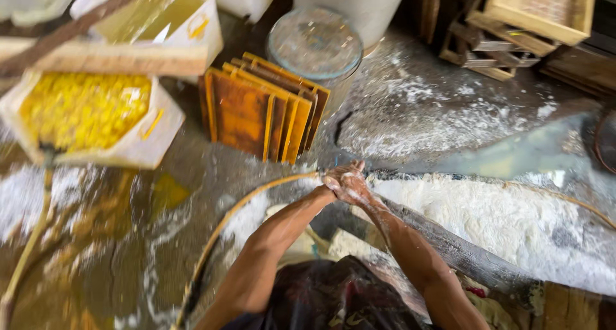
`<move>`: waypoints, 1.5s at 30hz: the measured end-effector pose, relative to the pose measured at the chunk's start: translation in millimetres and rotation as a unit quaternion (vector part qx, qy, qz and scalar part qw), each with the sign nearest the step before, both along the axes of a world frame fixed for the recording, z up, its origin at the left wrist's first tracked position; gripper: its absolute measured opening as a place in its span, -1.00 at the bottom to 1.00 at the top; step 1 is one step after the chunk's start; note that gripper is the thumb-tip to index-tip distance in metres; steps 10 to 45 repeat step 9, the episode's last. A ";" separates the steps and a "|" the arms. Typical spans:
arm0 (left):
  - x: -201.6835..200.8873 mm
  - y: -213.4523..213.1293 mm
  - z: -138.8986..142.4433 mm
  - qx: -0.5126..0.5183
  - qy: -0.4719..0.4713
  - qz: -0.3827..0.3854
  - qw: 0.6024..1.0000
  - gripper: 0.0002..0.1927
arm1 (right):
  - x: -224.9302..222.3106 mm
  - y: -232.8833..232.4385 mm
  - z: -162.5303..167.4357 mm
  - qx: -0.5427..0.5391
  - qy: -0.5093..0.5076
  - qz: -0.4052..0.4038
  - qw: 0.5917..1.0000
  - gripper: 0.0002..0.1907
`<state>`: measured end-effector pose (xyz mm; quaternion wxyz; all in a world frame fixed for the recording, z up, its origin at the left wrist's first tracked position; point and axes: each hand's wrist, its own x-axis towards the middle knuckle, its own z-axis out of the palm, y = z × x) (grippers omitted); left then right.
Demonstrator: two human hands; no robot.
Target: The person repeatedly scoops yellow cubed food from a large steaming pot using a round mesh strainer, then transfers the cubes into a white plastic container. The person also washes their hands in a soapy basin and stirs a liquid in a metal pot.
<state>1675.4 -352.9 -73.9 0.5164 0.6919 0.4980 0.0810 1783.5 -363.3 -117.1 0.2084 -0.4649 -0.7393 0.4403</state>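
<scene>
**A:** Nearest me is the dark cloth (327, 298) at the waist, both forearms reaching out over it. My left hand (339, 179) and right hand (357, 190) meet at the rim of the big round tray (256, 192), fingers (353, 169) clamped together on the rim, coated in white paste.

**B:** What worries you?

**A:** Slippery fingers, I judge. The rim could slide free and tip the white dough (507, 221) onto the wet floor (160, 240), which looks slick too.

**B:** Any packages?

**A:** Upper left, a white rectangular tub of yellow pieces (83, 109) and another white tub (157, 16) behind it. Orange boards (256, 109) lean by a round lidded drum (314, 44); wooden crates (526, 16) sit upper right. Labels are too blurred to make out.
</scene>
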 end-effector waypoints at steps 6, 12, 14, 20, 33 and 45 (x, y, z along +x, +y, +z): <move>-20.5 51.9 -8.8 0.034 -0.165 0.021 0.985 -0.28 | 75.6 66.9 -19.8 -0.187 0.202 -0.266 0.924 -0.23; 7.3 98.0 -7.3 -0.034 -0.404 0.182 0.896 -0.09 | 73.6 57.4 -23.1 -0.234 0.373 -0.324 0.838 -0.04; 7.3 98.0 -7.3 -0.034 -0.404 0.182 0.896 -0.09 | 73.6 57.4 -23.1 -0.234 0.373 -0.324 0.838 -0.04; 7.3 98.0 -7.3 -0.034 -0.404 0.182 0.896 -0.09 | 73.6 57.4 -23.1 -0.234 0.373 -0.324 0.838 -0.04; 7.3 98.0 -7.3 -0.034 -0.404 0.182 0.896 -0.09 | 73.6 57.4 -23.1 -0.234 0.373 -0.324 0.838 -0.04; 7.3 98.0 -7.3 -0.034 -0.404 0.182 0.896 -0.09 | 73.6 57.4 -23.1 -0.234 0.373 -0.324 0.838 -0.04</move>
